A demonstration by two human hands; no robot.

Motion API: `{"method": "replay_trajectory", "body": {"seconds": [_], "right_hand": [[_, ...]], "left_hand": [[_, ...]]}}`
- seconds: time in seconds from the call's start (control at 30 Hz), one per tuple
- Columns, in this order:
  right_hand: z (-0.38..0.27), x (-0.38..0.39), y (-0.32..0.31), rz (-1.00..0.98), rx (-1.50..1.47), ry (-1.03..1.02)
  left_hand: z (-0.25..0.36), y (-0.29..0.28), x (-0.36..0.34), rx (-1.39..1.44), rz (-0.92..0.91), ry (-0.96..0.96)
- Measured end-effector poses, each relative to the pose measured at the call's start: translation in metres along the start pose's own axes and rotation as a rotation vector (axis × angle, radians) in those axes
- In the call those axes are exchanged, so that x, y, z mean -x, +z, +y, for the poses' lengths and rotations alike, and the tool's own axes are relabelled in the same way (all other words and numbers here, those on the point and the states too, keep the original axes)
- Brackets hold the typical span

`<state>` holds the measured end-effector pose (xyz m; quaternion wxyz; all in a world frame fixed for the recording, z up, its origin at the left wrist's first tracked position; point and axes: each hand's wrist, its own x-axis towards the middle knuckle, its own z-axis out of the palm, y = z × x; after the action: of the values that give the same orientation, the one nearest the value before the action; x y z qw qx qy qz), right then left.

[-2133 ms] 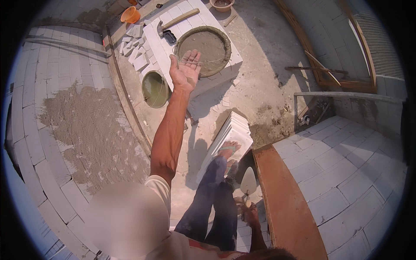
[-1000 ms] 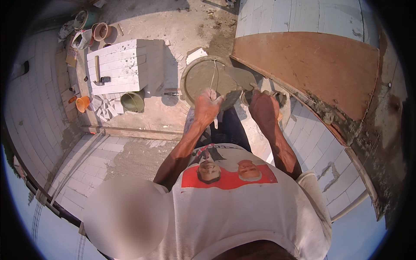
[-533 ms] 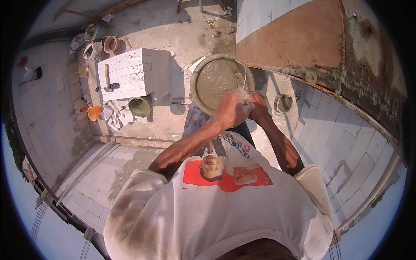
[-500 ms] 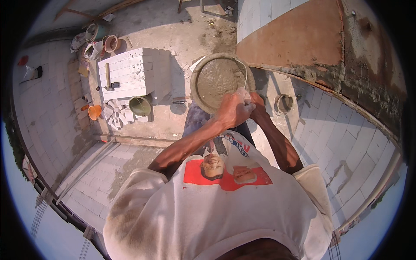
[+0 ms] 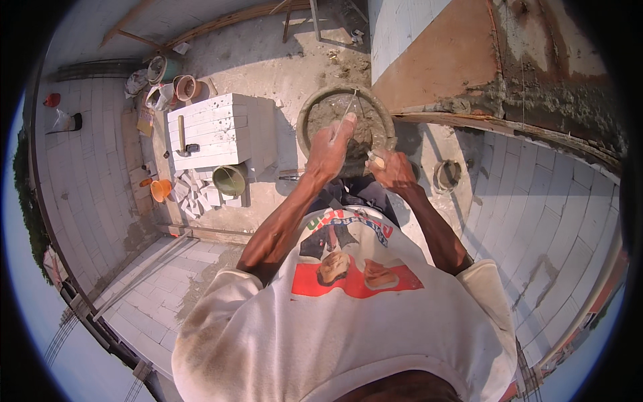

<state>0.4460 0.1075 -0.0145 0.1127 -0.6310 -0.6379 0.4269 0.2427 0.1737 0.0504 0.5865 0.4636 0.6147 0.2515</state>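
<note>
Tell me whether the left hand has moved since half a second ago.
Yes. The left hand has gone from beside the right hand at the near rim of the mortar pan to over the pan, holding a thin tool.

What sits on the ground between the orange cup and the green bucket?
In the head view, a heap of broken white block pieces lies between the orange cup and the green bucket.

The hands have parted: the left hand point(image 5: 329, 149) now reaches over the mortar pan point(image 5: 345, 125) at upper centre, gripping a thin tool, while the right hand point(image 5: 394, 171) sits lower right.
</note>
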Motion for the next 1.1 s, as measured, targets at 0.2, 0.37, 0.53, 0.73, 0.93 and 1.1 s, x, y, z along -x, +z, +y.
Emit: {"method": "replay_trajectory", "body": {"seconds": [0.2,0.37,0.53,0.73,0.93,1.1], "right_hand": [[-0.02,0.02,-0.024,-0.039,-0.033,0.121],[-0.038,0.055,-0.051,0.013,0.073,0.129],[-0.115,0.088,-0.137,-0.054,0.098,0.106],[-0.217,0.151,-0.249,0.036,0.065,-0.04],[-0.292,0.205,-0.345,0.219,-0.404,-0.106],[-0.246,0.204,-0.392,0.374,-0.735,-0.273]], "left_hand": [[-0.003,-0.013,-0.006,0.302,0.018,-0.117],[0.0,-0.045,0.003,0.535,0.121,-0.177],[-0.043,-0.075,-0.022,0.594,0.286,-0.259],[-0.095,-0.091,-0.054,0.488,0.524,-0.299],[-0.113,-0.117,-0.056,0.482,0.541,-0.358],[-0.124,-0.123,-0.057,0.472,0.504,-0.381]]}}
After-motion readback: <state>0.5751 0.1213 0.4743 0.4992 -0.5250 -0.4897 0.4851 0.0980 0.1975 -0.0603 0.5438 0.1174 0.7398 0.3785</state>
